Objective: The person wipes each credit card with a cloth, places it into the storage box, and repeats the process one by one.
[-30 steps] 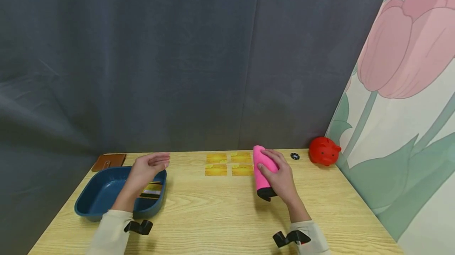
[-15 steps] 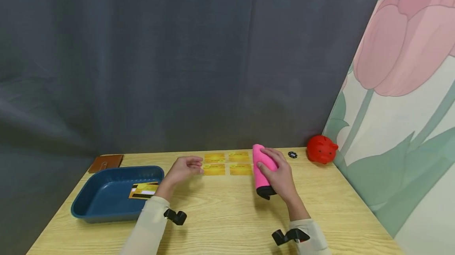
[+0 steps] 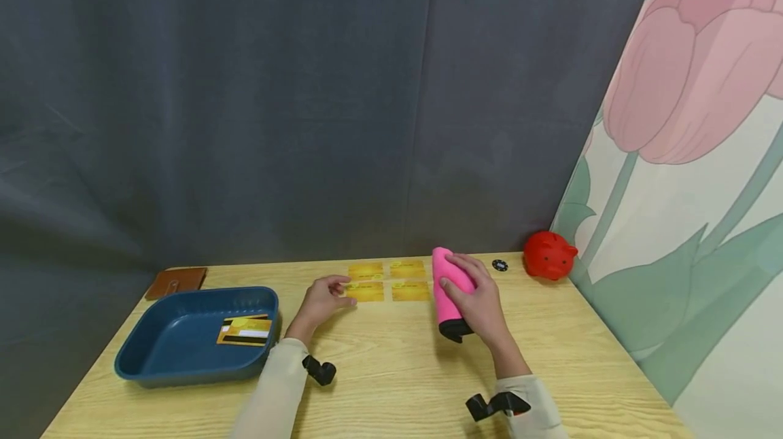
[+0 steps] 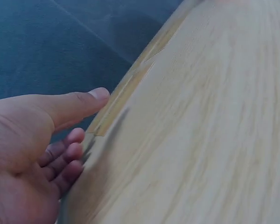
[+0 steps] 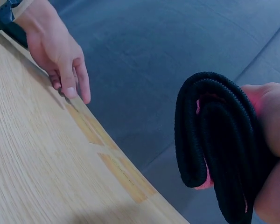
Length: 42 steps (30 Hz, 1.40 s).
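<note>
My left hand (image 3: 321, 302) reaches to the left edge of the nearer left yellow card (image 3: 370, 291), in a block of several such cards flat on the wooden table. In the left wrist view its thumb (image 4: 100, 93) is stretched out over the card end and the other fingers are loosely bent, apart from the thumb. I see no card lifted. To the right of the cards, my right hand (image 3: 480, 293) grips a rolled pink cloth (image 3: 449, 286) with a black edge, held above the table. The right wrist view shows its folded black end (image 5: 219, 140).
A blue tray (image 3: 196, 378) at left contains several yellow cards (image 3: 245, 331) with black stripes. Behind it lies a brown leather wallet (image 3: 177, 283). A black chip (image 3: 499, 265) and a red piggy bank (image 3: 548, 255) are at back right. A dark curtain (image 3: 275, 119) hangs behind the table.
My left hand has moved right from above the blue tray to the left edge of the yellow cards, uncovering the cards in the tray. My right hand keeps holding the pink cloth in place.
</note>
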Each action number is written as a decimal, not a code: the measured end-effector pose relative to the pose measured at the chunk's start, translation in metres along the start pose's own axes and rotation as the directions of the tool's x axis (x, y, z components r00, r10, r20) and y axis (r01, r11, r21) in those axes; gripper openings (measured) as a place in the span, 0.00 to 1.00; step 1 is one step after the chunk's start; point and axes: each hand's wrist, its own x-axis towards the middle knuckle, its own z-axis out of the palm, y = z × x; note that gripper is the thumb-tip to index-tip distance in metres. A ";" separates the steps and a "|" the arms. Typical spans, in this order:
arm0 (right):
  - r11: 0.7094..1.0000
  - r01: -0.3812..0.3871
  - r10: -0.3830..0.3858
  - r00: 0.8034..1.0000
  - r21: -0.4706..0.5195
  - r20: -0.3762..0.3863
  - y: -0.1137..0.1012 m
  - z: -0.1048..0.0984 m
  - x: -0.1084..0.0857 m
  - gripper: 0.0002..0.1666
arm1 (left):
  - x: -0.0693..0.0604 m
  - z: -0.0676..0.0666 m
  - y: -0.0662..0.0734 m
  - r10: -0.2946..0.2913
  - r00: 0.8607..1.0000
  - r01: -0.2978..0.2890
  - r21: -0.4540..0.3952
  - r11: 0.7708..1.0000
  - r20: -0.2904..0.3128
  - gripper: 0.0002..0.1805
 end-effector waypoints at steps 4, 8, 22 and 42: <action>1.000 0.004 -0.004 1.000 -0.007 -0.009 0.002 -0.001 0.000 0.29 | 0.005 0.005 -0.003 -0.004 1.000 0.006 0.063 0.998 -0.029 0.26; 1.000 0.010 -0.010 1.000 -0.002 -0.010 0.002 -0.002 0.000 0.29 | 0.008 0.007 -0.002 -0.013 1.000 0.017 0.126 0.992 -0.027 0.27; 1.000 -0.008 0.008 1.000 0.000 -0.001 0.001 -0.003 -0.001 0.29 | 0.006 0.005 0.002 -0.063 0.998 0.055 0.233 0.971 0.029 0.23; 1.000 -0.009 0.009 1.000 -0.011 0.002 -0.001 0.001 -0.001 0.29 | -0.010 0.006 0.003 0.022 1.000 -0.021 0.233 0.972 -0.002 0.22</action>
